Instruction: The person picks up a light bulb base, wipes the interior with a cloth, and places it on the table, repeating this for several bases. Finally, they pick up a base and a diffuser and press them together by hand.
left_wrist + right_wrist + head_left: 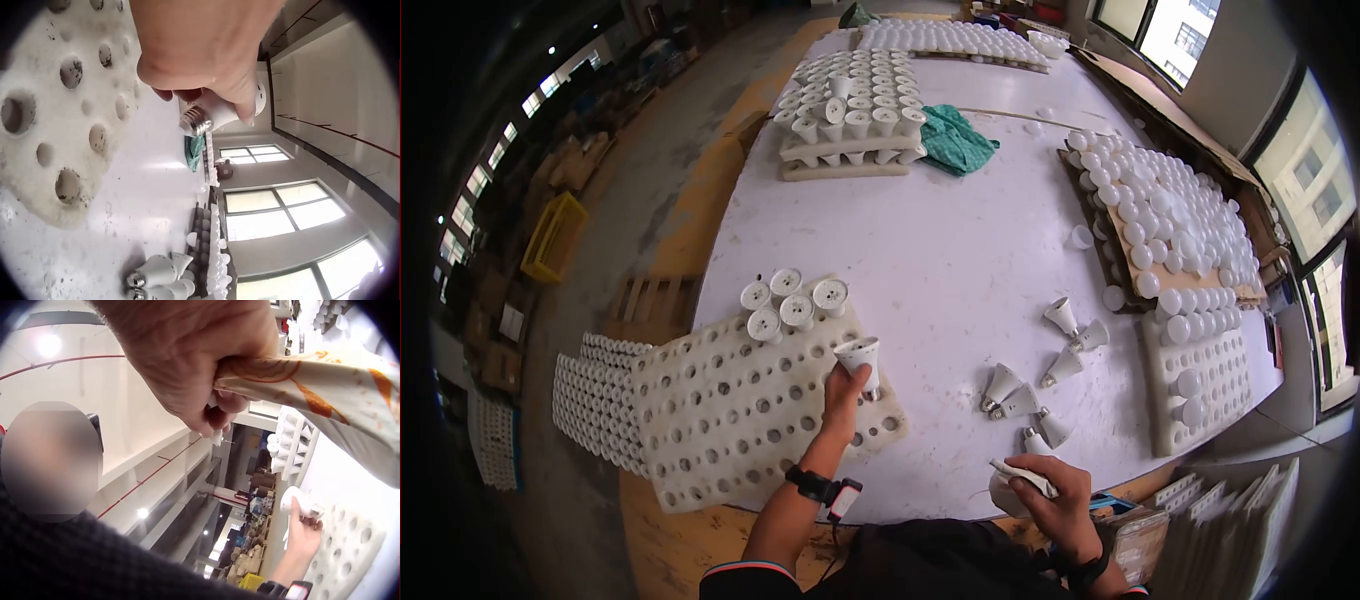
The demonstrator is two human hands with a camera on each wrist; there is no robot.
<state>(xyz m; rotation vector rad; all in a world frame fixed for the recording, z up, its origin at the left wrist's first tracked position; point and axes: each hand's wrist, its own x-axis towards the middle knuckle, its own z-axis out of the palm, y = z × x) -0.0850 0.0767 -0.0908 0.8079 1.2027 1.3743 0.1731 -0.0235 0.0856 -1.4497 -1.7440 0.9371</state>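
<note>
My left hand (840, 402) grips a white bulb housing (858, 352) above the near right part of a holed foam tray (710, 385). The housing's wide end faces up; its metal screw base (199, 120) shows below the fingers in the left wrist view. Several upright housings (797, 312) stand in the tray's far corner. My right hand (1055, 495) holds the gathered part of a white bag with orange print (325, 394) near the table's front edge. Several loose housings (1002, 385) lie on their sides just beyond that hand.
Foam trays filled with housings (855, 170) are stacked farther back beside a green cloth (958, 140). White domed covers (1145, 225) crowd a board at the right, with another holed tray (1215, 375) nearer. Rows of housings (600, 405) stand left of the table.
</note>
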